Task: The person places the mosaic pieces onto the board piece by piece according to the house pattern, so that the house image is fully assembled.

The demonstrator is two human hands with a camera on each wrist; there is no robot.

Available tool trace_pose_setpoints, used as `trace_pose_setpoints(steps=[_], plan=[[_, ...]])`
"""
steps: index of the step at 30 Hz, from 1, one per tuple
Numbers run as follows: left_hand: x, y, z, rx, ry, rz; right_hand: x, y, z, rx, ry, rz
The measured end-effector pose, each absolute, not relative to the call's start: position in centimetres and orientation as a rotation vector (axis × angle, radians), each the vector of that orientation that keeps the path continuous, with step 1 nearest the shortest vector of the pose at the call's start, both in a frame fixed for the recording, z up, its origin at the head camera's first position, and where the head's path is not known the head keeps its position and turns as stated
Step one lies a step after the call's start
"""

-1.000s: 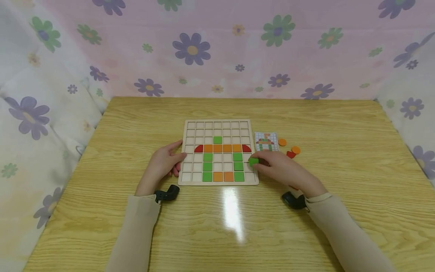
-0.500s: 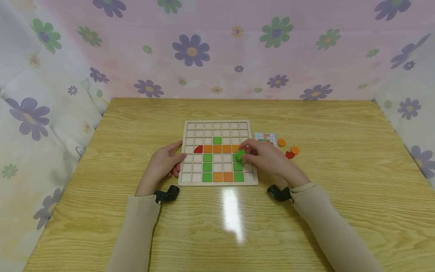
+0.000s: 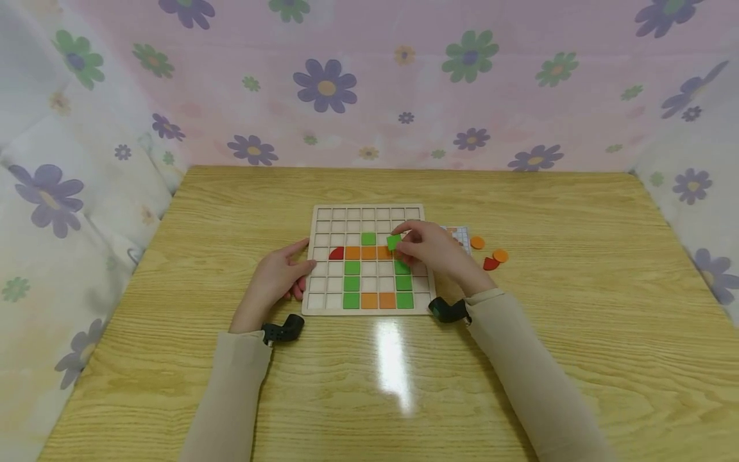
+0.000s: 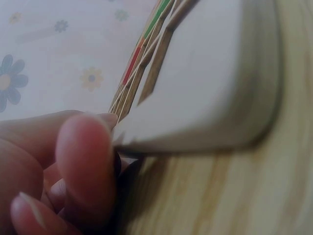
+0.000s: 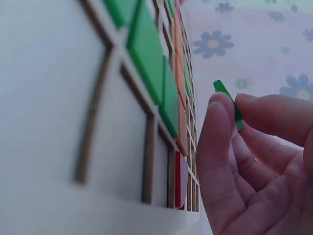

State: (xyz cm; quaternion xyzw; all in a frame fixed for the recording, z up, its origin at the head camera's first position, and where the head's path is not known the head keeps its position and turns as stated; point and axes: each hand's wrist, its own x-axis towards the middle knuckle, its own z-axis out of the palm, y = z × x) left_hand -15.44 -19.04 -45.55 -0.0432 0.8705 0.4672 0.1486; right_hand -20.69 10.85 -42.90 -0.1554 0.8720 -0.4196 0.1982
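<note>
A pale wooden grid board [image 3: 369,312] lies on the table, with several green and orange square tiles and a red quarter-round tile [image 3: 337,253] in its cells. At its left edge rests my left hand [image 3: 283,273], index finger and thumb extended against the rim. In the left wrist view the thumb [image 4: 85,152] is close to the board's corner. My right hand [image 3: 435,250] pinches a green square tile [image 3: 394,242] between thumb and fingers over the right part of the board. The right wrist view shows that tile [image 5: 229,104] held clear of the board surface.
Right of the board lies a printed pattern card [image 3: 460,235], partly covered by my right hand. Beyond it on the table are two orange discs [image 3: 477,242] and a red piece [image 3: 491,264]. A flowered cloth [image 3: 369,83] hangs behind the table.
My right hand has carried the green tile from the board's right edge leftward and away from me, to above the orange row. The left hand has stayed at the board's edge.
</note>
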Motion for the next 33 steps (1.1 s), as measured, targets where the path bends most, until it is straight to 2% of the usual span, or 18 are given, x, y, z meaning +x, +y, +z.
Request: trace_pose_setpoints(steps=[13, 33], plan=[[-15.5, -19.0, -45.5, -0.118, 2.496, 1.346, -22.3, 9.7, -43.1, -0.309, 2.338, -1.267], [-15.4, -19.1, -45.6, -0.131, 2.502, 1.335, -22.6, 8.8, -43.7, -0.406, 2.550, -1.057]])
